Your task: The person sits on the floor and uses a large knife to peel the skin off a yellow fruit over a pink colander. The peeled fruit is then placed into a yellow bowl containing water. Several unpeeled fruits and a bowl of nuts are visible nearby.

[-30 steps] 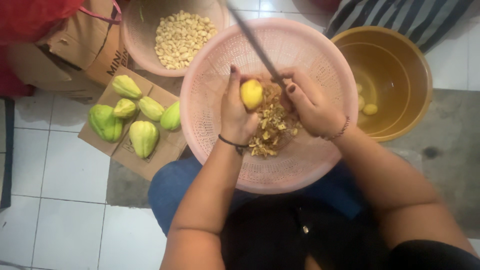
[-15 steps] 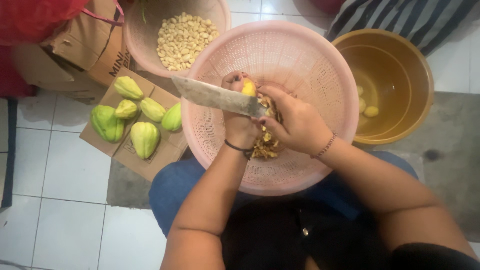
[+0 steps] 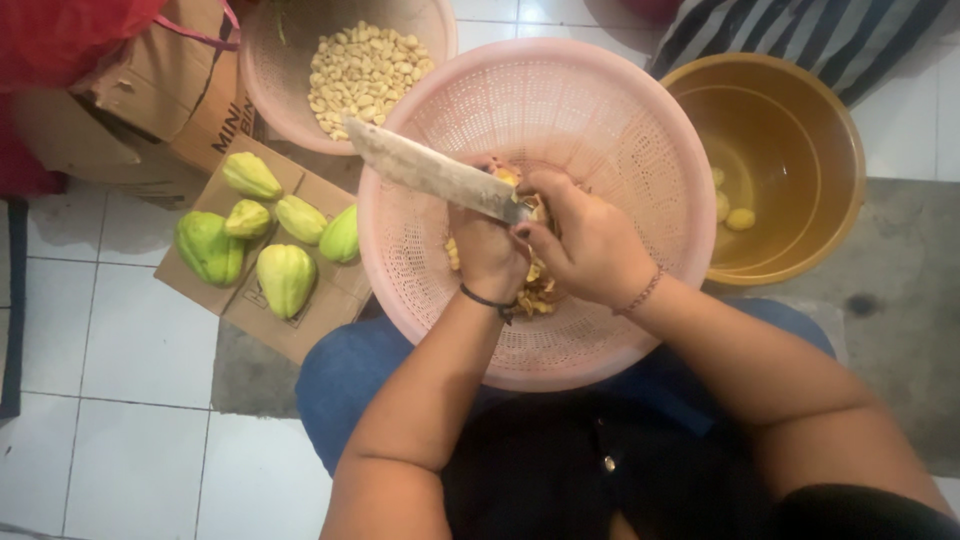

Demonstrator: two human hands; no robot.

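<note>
My left hand (image 3: pixel 487 248) is closed around a small yellow potato (image 3: pixel 508 178), mostly hidden by the fingers, over a pink perforated basket (image 3: pixel 640 120) on my lap. My right hand (image 3: pixel 585 240) grips the handle of a large knife (image 3: pixel 430 172); its blade points left across the basket rim and lies against the potato. A pile of yellow-brown peelings (image 3: pixel 537 288) lies in the basket under my hands.
A second pink basket (image 3: pixel 275 90) of peeled pale pieces stands at the top left. A yellow bucket (image 3: pixel 800 130) holding water and a few pieces is on the right. Several green chayotes (image 3: pixel 285 275) lie on flattened cardboard (image 3: pixel 300 330) to the left. White tile floor all around.
One second ago the knife pointed up and away and the potato showed in my left hand. The blade has swung down to point left, against the potato, and stays there now.
</note>
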